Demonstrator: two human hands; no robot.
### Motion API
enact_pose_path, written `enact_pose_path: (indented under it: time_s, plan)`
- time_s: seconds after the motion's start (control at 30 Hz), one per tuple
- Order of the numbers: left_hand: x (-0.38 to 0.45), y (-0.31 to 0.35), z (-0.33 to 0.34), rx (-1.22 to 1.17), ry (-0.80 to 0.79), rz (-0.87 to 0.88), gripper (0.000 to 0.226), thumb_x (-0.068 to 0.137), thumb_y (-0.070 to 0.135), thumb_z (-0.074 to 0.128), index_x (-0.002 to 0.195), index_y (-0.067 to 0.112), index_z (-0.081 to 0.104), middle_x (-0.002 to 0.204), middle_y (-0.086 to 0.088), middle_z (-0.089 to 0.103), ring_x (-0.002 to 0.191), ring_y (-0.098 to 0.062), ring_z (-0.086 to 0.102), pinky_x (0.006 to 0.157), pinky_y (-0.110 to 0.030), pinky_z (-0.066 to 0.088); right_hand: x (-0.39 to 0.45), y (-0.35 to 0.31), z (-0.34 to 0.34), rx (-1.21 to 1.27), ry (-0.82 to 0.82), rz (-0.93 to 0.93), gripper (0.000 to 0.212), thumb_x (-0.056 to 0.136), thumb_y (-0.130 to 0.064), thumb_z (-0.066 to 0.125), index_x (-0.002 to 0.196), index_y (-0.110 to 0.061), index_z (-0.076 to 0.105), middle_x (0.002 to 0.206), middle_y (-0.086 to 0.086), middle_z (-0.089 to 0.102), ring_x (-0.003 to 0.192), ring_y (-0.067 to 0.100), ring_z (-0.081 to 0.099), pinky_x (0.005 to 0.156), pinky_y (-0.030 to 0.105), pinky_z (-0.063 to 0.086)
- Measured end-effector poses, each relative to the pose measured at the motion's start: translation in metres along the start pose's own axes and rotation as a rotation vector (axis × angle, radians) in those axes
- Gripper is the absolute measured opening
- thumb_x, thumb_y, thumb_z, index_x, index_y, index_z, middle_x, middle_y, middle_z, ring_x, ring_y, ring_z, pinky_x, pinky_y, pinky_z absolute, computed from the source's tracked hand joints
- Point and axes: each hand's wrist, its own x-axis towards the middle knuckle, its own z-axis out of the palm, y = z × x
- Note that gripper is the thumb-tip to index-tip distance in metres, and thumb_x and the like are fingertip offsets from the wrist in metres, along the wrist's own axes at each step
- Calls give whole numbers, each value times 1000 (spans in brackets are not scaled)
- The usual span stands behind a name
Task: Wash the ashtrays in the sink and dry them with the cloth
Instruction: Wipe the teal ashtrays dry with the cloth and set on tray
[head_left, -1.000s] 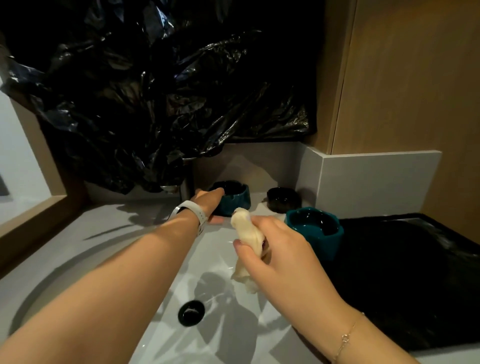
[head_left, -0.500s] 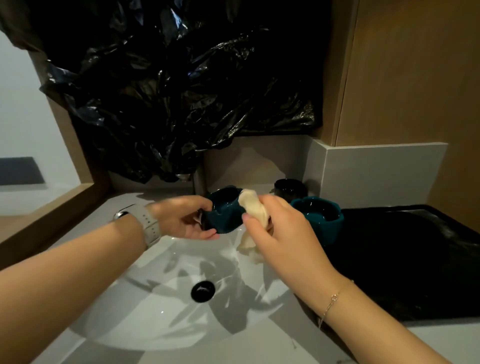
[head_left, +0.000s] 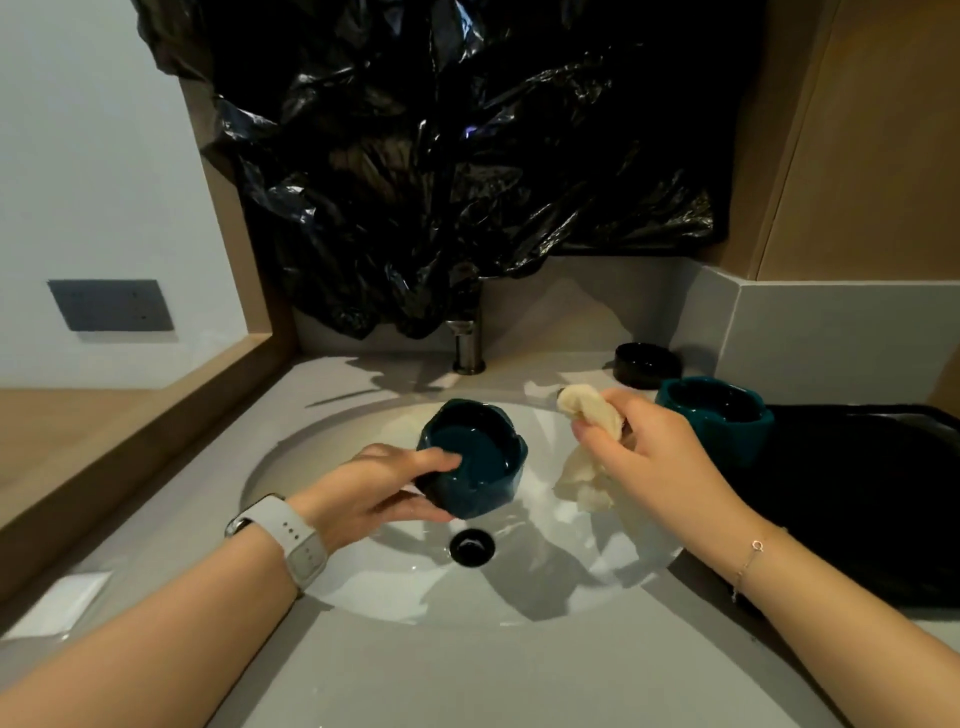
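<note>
My left hand (head_left: 376, 486) grips a dark teal ashtray (head_left: 480, 470) by its near wall and holds it tilted over the white sink basin (head_left: 363, 582), above the black drain (head_left: 471, 546). My right hand (head_left: 660, 460) holds a bunched cream cloth (head_left: 587, 415) just right of that ashtray, apart from it. A second teal ashtray (head_left: 719, 415) stands on the counter at the sink's right rim. Behind it sits a small black ashtray (head_left: 644, 364).
The tap (head_left: 467, 343) rises at the back of the sink, partly under a crumpled black plastic sheet (head_left: 441, 156). A black mat (head_left: 857, 493) covers the counter to the right. A wooden ledge (head_left: 130, 441) borders the left side.
My left hand has lifted the teal ashtray from the back of the counter and brought it forward over the basin. My right hand, still holding the cloth, has stayed beside it.
</note>
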Motion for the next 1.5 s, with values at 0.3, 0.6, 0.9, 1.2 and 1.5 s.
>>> enact_pose_path:
  time_s: [0.3,0.6,0.9,1.2,1.5]
  plan:
    - [5,-3,-6,816,429,723,58,68,37,85,115,33,50,98,18,56,88,-4,59,73,-16,49,-3,6,7,-115,-103,-12,24,92,-39,56,108,-22,63,94,-4,65,84,11,61,80,39,54]
    - [2,2,-4,1340,410,1057,71,71,31,83,130,19,46,115,1,56,86,-21,62,68,-38,57,-4,5,5,-140,-95,-49,24,93,-38,56,108,-20,63,96,-4,64,85,10,60,81,37,54]
    - [9,-2,-8,829,322,784,53,73,34,83,115,33,50,101,19,56,90,-7,60,78,-23,54,-2,5,4,-20,-102,102,18,92,-37,59,103,-22,62,93,1,66,85,14,62,78,32,54]
    - [9,-5,9,91,39,408,20,99,37,53,107,20,61,94,-4,74,80,-14,73,65,-21,57,18,-2,-2,940,-130,591,46,96,-35,42,123,-1,58,112,12,63,109,25,59,100,40,44]
    - [18,-6,13,-42,-24,305,35,100,43,48,120,17,62,112,-8,73,105,-24,68,91,-40,56,38,-53,40,-291,-177,-35,19,88,-25,65,104,-24,55,94,1,65,79,20,65,69,33,56]
